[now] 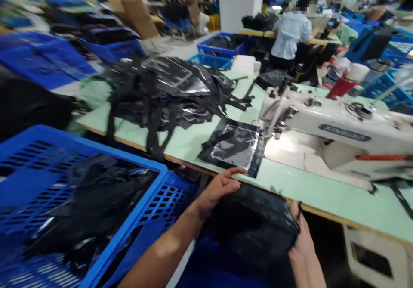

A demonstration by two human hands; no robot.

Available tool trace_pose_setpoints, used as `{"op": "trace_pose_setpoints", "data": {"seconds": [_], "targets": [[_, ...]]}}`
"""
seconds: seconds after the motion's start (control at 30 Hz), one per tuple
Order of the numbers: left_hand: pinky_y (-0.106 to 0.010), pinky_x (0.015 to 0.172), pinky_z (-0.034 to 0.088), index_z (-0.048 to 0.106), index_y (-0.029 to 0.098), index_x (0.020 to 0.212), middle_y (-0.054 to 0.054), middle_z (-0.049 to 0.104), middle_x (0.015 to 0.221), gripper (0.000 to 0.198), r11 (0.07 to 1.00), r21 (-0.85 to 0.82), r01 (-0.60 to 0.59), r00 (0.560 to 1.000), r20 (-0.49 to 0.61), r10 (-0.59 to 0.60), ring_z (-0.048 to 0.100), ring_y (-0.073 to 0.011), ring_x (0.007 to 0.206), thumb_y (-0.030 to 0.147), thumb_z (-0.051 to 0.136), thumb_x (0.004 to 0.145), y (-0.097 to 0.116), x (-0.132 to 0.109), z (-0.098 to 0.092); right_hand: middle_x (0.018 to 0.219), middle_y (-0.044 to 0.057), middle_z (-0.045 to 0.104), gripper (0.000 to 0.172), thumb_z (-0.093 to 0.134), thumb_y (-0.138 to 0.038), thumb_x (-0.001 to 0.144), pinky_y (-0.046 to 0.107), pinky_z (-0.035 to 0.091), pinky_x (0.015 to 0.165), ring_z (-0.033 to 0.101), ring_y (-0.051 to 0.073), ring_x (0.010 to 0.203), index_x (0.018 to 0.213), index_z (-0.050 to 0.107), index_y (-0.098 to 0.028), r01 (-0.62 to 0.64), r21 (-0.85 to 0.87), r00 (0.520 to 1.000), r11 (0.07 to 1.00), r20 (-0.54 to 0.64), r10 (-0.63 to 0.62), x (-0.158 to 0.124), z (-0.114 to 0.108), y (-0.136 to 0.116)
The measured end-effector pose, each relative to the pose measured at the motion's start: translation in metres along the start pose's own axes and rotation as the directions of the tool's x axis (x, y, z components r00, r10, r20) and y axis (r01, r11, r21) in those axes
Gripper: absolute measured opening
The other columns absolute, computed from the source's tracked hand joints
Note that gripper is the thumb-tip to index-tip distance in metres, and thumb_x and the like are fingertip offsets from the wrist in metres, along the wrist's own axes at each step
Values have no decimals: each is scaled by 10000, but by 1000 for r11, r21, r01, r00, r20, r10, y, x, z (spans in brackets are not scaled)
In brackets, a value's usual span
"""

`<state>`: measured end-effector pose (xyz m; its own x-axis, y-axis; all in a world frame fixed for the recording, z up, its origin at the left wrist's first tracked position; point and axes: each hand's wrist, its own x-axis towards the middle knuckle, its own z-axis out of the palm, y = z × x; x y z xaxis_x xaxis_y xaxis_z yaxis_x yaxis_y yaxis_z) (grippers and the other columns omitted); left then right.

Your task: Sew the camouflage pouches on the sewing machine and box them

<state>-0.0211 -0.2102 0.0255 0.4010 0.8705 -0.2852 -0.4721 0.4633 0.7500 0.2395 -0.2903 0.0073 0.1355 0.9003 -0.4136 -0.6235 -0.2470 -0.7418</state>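
A black fabric bag piece (254, 223), blurred, hangs in front of the table edge above my lap. My right hand (301, 232) is closed around its right end, where a thin dark strap or cord shows by the fingers. At the bag's upper left corner is my left hand (222, 189), index finger stretched out and thumb apart from it. That fingertip reaches the near edge of a black panel with a clear plastic window (235, 144), lying flat on the table beside the sewing machine (322, 124). Whether the left hand's other fingers touch the bag is hidden.
Black bag pieces with dangling straps (180, 85) are heaped on the pale green table (322, 193). To the left stands a blue plastic crate (80, 146) holding dark pieces. Further back, a person in a light blue shirt (292, 34) sits at another table.
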Motion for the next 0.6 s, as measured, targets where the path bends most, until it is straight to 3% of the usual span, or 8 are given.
{"op": "trace_pose_setpoints", "data": {"seconds": [0.07,0.13,0.2,0.37,0.47,0.53,0.6], "targets": [[-234,841,677,835,183,1484,-83,913,1033,705,998,-34,-47,997,-58,45,866,-196,841,377,1147,882,4,2,-3,610,-55,656,760,1151,-820,688,324,634,624,627,177,576,663,610,-286,-1,-3,999,1000,33,2,8,8,-3],[-312,937,753,799,205,1537,-111,946,1174,702,993,-52,-106,989,-114,99,932,-265,985,323,1107,918,7,7,-10,644,-48,677,696,1148,-827,700,331,656,662,672,187,625,752,730,-273,-50,-28,993,998,109,53,15,12,-4],[-350,934,788,790,214,1554,-97,953,1137,720,987,-58,-150,978,-156,140,945,-288,984,320,1103,915,9,11,-19,667,-50,677,690,1154,-821,702,294,634,627,649,159,612,780,755,-264,-95,-28,988,995,123,98,19,13,-4],[-258,702,759,856,196,1432,-26,892,856,719,980,-81,-179,965,-208,159,877,-226,712,249,1144,774,15,9,-24,752,-48,723,654,1177,-759,721,243,622,624,685,144,658,892,783,-265,-140,11,980,990,142,137,13,5,10],[-279,701,764,857,207,1425,-34,911,914,517,973,-115,-198,928,-342,148,876,-216,711,202,973,921,24,12,-16,702,-58,688,671,1134,-804,767,202,534,570,610,112,599,908,787,-247,-164,-43,969,985,182,169,6,0,21],[-279,724,768,838,207,1472,-26,919,938,391,957,-165,-240,861,-491,131,886,-200,729,175,748,1092,34,16,-7,660,-68,657,672,1105,-814,809,183,450,534,502,78,547,865,784,-227,-165,-125,966,978,182,186,-1,-1,26],[-284,764,773,810,197,1556,-41,935,988,423,942,-222,-251,805,-589,76,903,-196,769,209,559,1216,45,19,5,653,-67,661,670,1102,-810,818,189,456,560,474,71,549,842,788,-219,-131,-149,977,980,150,153,-9,2,31]]}}
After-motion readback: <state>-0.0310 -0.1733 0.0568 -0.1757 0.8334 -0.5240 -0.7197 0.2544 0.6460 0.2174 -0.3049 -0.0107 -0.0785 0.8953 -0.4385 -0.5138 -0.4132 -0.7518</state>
